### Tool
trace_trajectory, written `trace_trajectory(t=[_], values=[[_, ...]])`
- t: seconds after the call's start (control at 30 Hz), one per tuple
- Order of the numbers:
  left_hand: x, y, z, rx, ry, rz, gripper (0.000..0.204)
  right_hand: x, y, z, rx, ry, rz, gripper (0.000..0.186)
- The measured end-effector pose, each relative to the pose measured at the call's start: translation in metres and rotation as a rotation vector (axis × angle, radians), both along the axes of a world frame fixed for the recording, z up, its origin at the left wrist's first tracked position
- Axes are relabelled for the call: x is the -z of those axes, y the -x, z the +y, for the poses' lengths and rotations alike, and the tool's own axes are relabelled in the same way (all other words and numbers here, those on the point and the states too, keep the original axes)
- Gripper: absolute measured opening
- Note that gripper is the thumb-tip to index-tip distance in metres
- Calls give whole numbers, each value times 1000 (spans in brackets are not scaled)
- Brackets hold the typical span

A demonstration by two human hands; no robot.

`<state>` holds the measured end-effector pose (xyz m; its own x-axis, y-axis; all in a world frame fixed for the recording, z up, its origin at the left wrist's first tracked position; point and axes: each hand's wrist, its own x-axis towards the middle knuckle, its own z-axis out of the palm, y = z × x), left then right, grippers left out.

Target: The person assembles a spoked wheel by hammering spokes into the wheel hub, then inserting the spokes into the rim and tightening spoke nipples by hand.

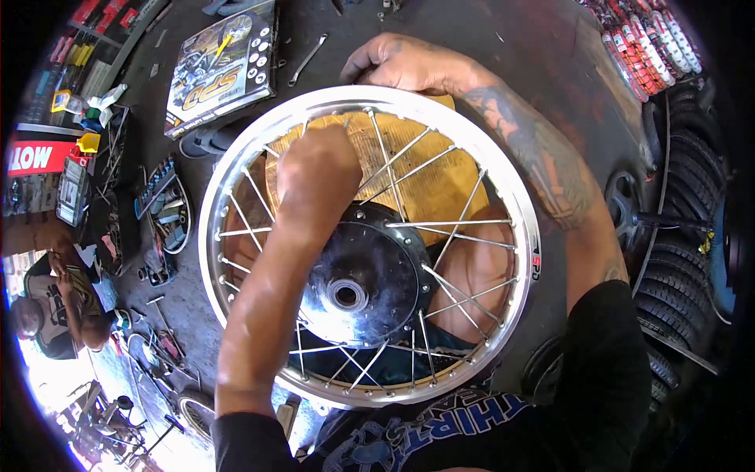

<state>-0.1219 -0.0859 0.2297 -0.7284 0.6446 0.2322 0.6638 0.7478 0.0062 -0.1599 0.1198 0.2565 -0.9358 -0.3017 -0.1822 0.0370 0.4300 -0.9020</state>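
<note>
A silver spoked wheel rim (519, 315) lies in front of me, over my legs, its black hub (370, 275) in the middle. Crossing spokes run from hub to rim on most sides. My left hand (318, 169) is closed in a fist over the far-left spokes, between hub and rim; whatever it grips is hidden under the fingers. Around the outside of the wheel reaches my right arm, and my right hand (401, 64) is at the far edge of the rim with its fingers curled. Its fingertips are partly hidden. Beneath the far spokes is a brown cardboard piece (432, 185).
A printed flat box (216, 67) and a spanner (308, 60) lie beyond the wheel. At left sit an open tool case (167, 200) and more tools; a person (59, 303) is farther left. Tyres (676, 275) stack along the right.
</note>
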Motion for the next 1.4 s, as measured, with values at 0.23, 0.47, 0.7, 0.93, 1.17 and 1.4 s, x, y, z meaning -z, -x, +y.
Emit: trace_trajectory(t=[0.23,0.47,0.7,0.93,1.17,1.4], values=[[-18,-14,2,-217,-72,-261,15,2,9,3,-199,63,54,27],[-12,-11,3,-213,-153,-232,17,15,28,2,-390,175,-3,40],[-9,-11,3,-248,-168,-236,20,3,57,-10,-733,34,137,38],[-10,-12,3,-262,-219,-223,19,6,38,-6,-475,-56,172,30],[-6,-11,5,-304,-293,-238,18,11,34,-2,-393,-172,169,28],[-5,-6,4,-294,-402,-243,25,34,46,-2,-444,-69,204,34]])
